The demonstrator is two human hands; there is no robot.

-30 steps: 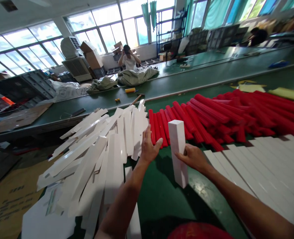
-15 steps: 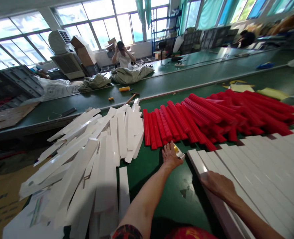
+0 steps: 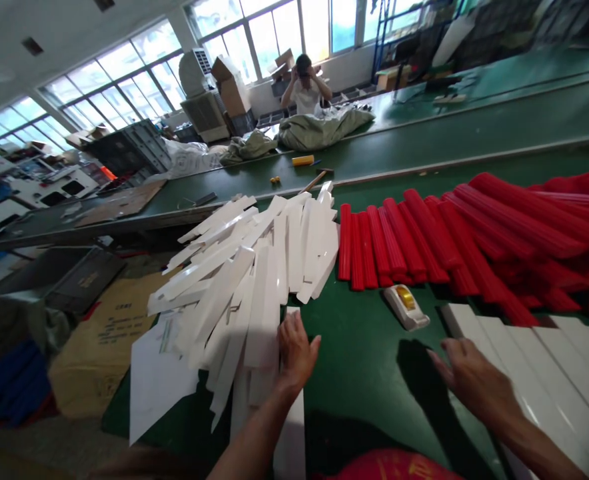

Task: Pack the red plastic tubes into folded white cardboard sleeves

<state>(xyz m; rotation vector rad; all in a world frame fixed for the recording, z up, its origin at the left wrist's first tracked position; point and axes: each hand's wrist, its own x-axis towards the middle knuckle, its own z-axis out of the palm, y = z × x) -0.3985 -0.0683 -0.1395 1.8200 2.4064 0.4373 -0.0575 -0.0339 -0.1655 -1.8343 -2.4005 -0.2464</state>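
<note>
My left hand (image 3: 297, 353) rests over the upper part of a long white strip, probably a flat folded carton (image 3: 290, 433); its thumb sticks out to the side, and the fingers are not closed around it. Beside it lies a loose heap of similar white cartons (image 3: 262, 293). My right hand (image 3: 479, 380) hovers at the left edge of a row of long white boxes (image 3: 549, 373), thumb and fingers apart; contact there is unclear. Between the hands, farther back, a small tape dispenser (image 3: 405, 307) with yellow tape stands on the green table (image 3: 354, 373).
Many red ribbed tubes (image 3: 404, 240) are piled along the back right. Across a gap, another green table (image 3: 424, 137) holds a yellow roll (image 3: 302, 161) and grey sacks (image 3: 324, 127). A person (image 3: 305, 90) sits behind it. A brown sack (image 3: 109, 340) lies at lower left.
My left hand has left the tape dispenser and moved left onto the white strip. My right hand has lifted off or shifted from the near box, fingers opening. The view has turned left.
</note>
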